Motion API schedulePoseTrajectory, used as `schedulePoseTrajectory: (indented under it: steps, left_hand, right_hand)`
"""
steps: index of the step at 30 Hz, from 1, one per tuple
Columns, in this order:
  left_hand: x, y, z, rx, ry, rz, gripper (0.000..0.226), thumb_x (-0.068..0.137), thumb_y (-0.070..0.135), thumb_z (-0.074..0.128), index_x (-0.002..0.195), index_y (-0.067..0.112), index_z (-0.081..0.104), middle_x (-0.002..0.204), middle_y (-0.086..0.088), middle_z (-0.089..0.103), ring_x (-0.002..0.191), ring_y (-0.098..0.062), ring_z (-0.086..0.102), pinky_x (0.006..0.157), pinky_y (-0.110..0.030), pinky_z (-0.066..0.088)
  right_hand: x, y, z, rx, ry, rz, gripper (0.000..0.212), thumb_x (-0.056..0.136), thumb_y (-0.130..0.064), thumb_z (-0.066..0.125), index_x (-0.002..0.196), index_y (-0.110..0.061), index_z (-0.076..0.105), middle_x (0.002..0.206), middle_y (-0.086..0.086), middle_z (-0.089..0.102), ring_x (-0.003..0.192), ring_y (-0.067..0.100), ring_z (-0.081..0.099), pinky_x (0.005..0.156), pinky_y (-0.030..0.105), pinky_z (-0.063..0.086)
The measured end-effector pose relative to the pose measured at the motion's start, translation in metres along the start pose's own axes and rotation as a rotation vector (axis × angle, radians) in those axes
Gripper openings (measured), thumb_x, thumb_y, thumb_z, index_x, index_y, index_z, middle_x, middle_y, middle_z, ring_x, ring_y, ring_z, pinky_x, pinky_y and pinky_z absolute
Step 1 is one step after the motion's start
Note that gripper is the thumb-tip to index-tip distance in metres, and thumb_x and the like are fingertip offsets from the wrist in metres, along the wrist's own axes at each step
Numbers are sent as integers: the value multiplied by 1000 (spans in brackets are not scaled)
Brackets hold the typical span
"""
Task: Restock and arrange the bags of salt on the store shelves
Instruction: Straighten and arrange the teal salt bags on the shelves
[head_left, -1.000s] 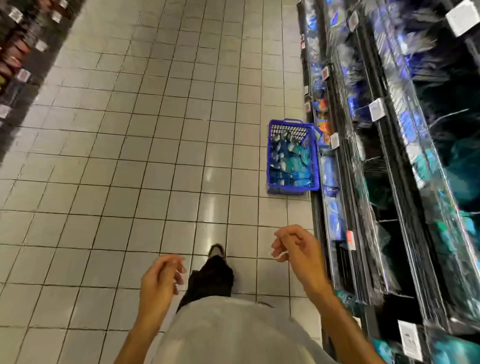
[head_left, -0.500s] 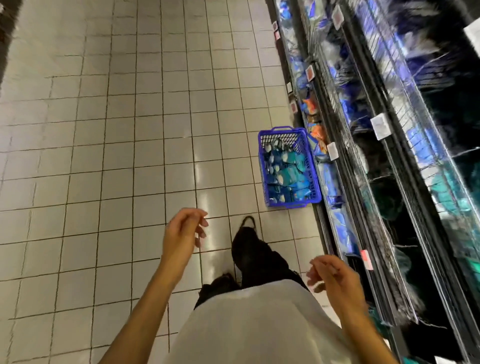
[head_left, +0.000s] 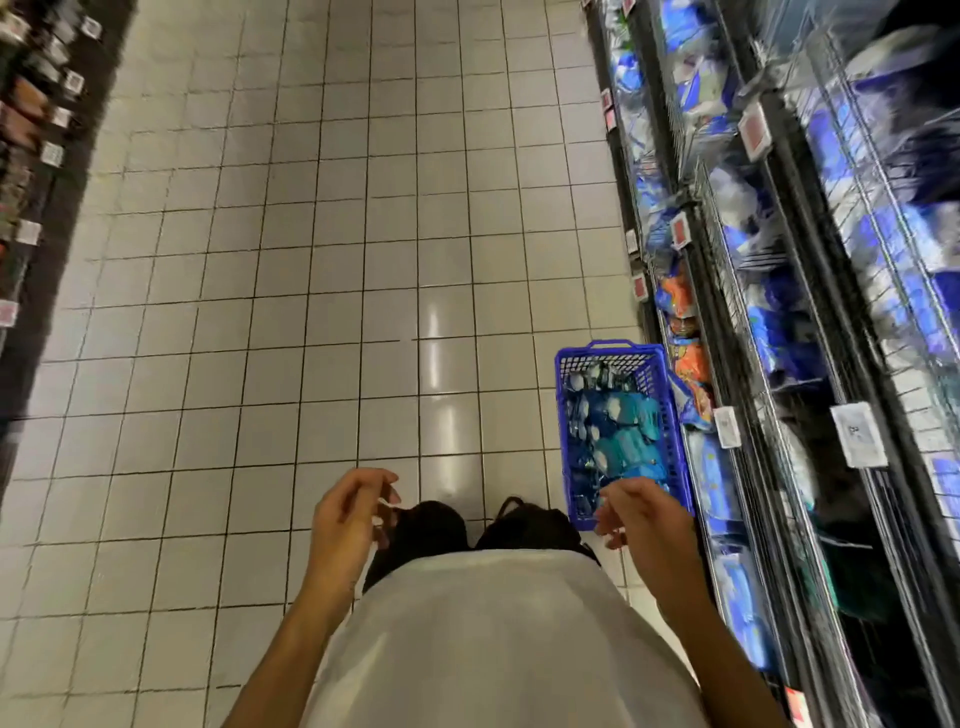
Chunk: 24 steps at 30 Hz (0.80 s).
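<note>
Both hands hang in front of the white shirt (head_left: 483, 644), fingers loosely curled and holding nothing: the left hand (head_left: 349, 514) over the tiled floor (head_left: 311, 260), the right hand (head_left: 644, 525) just at the near end of the blue basket (head_left: 563, 415). The basket sits on the floor against the right-hand shelves (head_left: 769, 322), filled with teal and blue bags of salt (head_left: 621, 441) (labels too blurred to read).

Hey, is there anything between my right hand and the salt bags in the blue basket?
Nothing visible. Your right hand hangs empty, fingers loosely curled, over the near end of the blue basket, which has no lid. The salt bags lie uncovered inside. Your left hand is off to the side, also empty.
</note>
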<state>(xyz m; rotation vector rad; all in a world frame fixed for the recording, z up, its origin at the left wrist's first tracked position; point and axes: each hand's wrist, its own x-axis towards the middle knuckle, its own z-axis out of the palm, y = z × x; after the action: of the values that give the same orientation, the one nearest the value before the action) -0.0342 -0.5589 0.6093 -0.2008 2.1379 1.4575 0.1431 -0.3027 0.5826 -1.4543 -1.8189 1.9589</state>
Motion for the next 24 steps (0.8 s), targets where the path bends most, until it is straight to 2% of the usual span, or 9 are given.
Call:
schedulePoseTrajectory:
  steps: [5, 10, 14, 16, 18, 21, 22, 24]
  left_hand:
    - [73, 49, 9, 29, -30, 10, 26, 106, 20, 50, 96, 15, 73, 81, 0, 70, 63, -9, 64, 52, -22, 53]
    - [169, 109, 55, 158, -271, 14, 28, 107, 22, 47, 96, 15, 73, 81, -2, 70, 63, -11, 63, 51, -23, 50]
    - [233, 153, 116, 392, -566, 60, 29, 107, 17, 46, 94, 13, 72, 79, -3, 70, 62, -13, 62, 49, -22, 48]
    - [255, 162, 150, 515, -665, 76, 30, 108, 19, 45, 94, 14, 72, 80, -6, 71, 62, -17, 62, 50, -25, 47]
    - [274, 162, 183, 609, -758, 65, 28, 108, 19, 45, 97, 16, 70, 80, -7, 72, 63, -21, 62, 53, -31, 46]
    - [303, 141, 235, 742, -878, 33, 22, 107, 17, 47, 99, 16, 68, 77, -10, 71, 59, -17, 60, 50, -28, 42]
    - [314, 127, 255, 781, -914, 29, 20, 106, 15, 48, 99, 15, 67, 76, -12, 70, 58, -17, 60, 49, -27, 41]
    - [335, 91, 293, 857, -976, 21, 18, 105, 11, 50, 98, 12, 66, 76, -14, 69, 58, -21, 58, 52, -30, 41]
  right_hand:
    - [70, -61, 28, 39, 38, -13, 15, 100, -13, 59, 90, -5, 67, 67, 7, 70, 54, 11, 65, 47, 19, 50]
    - [117, -81, 45, 196, 232, 60, 18, 98, -10, 61, 81, -15, 66, 64, 7, 70, 52, 17, 64, 45, 24, 48]
    - [129, -65, 55, 322, 492, 196, 31, 99, -9, 59, 73, -23, 67, 62, 5, 67, 50, 13, 60, 45, 24, 47]
    - [133, -48, 62, 364, 606, 296, 29, 100, -11, 58, 74, -19, 66, 62, 2, 70, 51, 10, 63, 44, 22, 48]
    - [141, -29, 68, 377, 650, 389, 22, 101, -11, 59, 80, -16, 66, 64, -1, 72, 54, 7, 66, 44, 19, 48]
    - [165, 5, 63, 339, 744, 491, 16, 99, -10, 61, 84, -13, 67, 68, -3, 72, 58, 1, 65, 47, 16, 47]
    - [175, 22, 61, 324, 794, 520, 18, 98, -8, 62, 82, -15, 67, 72, -1, 73, 59, 3, 66, 48, 16, 46]
    - [199, 61, 54, 304, 850, 589, 23, 96, -7, 62, 77, -19, 65, 81, 10, 73, 69, 20, 67, 59, 28, 49]
